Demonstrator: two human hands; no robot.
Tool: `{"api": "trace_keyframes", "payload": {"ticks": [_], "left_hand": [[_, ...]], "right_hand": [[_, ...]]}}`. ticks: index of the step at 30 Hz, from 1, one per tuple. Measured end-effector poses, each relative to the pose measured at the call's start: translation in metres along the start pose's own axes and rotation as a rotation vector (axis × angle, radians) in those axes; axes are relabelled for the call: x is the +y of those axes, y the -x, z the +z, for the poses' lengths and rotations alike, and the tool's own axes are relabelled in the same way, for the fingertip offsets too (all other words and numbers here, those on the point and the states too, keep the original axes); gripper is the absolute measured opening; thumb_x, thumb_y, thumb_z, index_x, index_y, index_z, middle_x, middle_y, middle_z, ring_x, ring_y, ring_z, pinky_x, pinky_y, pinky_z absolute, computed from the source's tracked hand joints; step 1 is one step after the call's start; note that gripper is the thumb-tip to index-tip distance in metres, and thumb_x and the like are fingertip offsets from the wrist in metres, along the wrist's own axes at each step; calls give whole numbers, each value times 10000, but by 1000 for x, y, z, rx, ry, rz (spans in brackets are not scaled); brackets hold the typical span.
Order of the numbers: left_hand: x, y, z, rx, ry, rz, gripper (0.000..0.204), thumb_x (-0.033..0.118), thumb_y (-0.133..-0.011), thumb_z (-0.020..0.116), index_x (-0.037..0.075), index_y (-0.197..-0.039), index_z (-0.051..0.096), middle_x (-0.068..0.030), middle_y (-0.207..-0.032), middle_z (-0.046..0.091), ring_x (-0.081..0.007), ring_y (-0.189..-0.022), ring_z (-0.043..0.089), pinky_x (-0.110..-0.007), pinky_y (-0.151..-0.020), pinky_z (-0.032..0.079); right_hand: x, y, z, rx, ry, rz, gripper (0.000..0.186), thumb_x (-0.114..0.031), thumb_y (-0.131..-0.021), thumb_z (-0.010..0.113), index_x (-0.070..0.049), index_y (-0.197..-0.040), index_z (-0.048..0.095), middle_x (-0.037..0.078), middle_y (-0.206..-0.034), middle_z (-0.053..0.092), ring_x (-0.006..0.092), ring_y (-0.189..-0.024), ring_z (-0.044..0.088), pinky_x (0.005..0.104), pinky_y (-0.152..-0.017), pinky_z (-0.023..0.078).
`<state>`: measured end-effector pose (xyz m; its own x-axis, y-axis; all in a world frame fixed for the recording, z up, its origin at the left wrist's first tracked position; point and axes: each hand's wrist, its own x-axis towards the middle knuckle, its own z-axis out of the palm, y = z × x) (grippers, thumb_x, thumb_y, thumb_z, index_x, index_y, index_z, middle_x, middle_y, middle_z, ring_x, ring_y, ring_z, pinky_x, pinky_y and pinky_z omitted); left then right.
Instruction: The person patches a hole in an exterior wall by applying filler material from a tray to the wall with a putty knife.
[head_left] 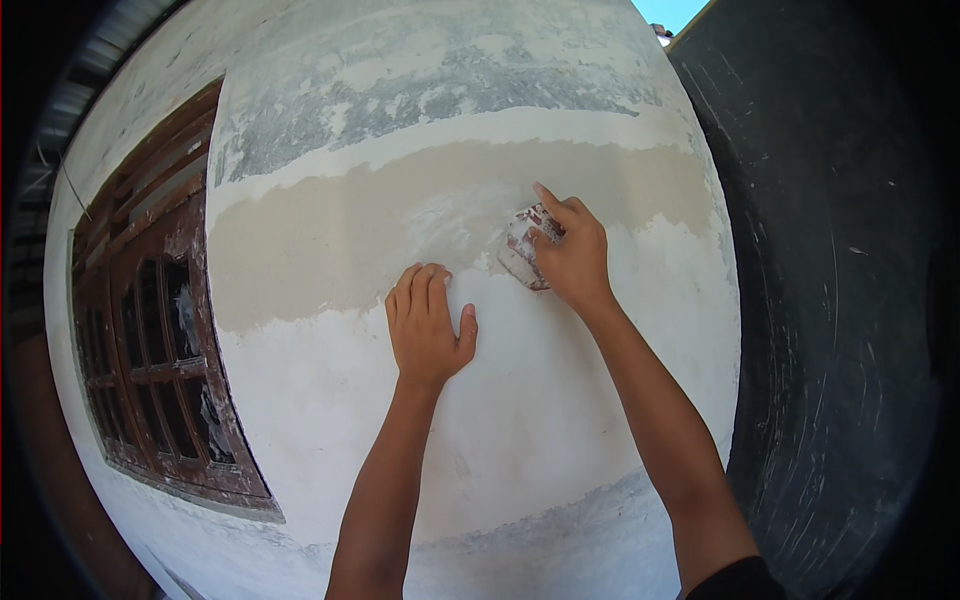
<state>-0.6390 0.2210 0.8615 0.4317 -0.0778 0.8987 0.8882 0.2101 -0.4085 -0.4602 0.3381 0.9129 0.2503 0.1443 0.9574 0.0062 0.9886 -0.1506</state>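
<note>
My right hand (575, 250) presses a dusty, reddish-brown and white pad, which looks like folded sandpaper (520, 262), against the wall (330, 400). Its index finger points up past the pad's edge, and the thumb lies over the pad. A beige, damp-looking band (300, 240) runs across the wall there, with a pale, powdery scuffed patch (445, 215) left of the pad. Lower and to the left, my left hand (425, 325) rests on the wall at the band's lower edge. It is open and holds nothing, with the thumb apart from the fingers.
On the left a brown wooden window (160, 340) with worn paint and barred panes is set into the wall. A dark, scratched wall (820, 260) stands close on the right. Corrugated roofing (100, 50) shows at the upper left.
</note>
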Motion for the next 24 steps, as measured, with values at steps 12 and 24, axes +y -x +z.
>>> {"api": "trace_keyframes", "payload": {"ticks": [12,24], "left_hand": [[1,-1,1,0,5,8,434,231,-823,590,13,-1190,513,-139,-1225,541,-358,-1219,452,-472,-1005,332],[-1,0,1,-12,4,5,429,252,-836,573,8,-1183,511,-141,-1225,544,-360,-1221,453,-469,-1006,330]], "right_hand": [[14,-5,-7,68,102,119,524,22,-803,660,-94,-1313,618,86,-891,585,185,-779,577,292,-769,468],[-3,-7,-2,-3,-13,9,522,-21,-773,686,-91,-1287,632,109,-956,599,281,-861,625,381,-805,499]]}}
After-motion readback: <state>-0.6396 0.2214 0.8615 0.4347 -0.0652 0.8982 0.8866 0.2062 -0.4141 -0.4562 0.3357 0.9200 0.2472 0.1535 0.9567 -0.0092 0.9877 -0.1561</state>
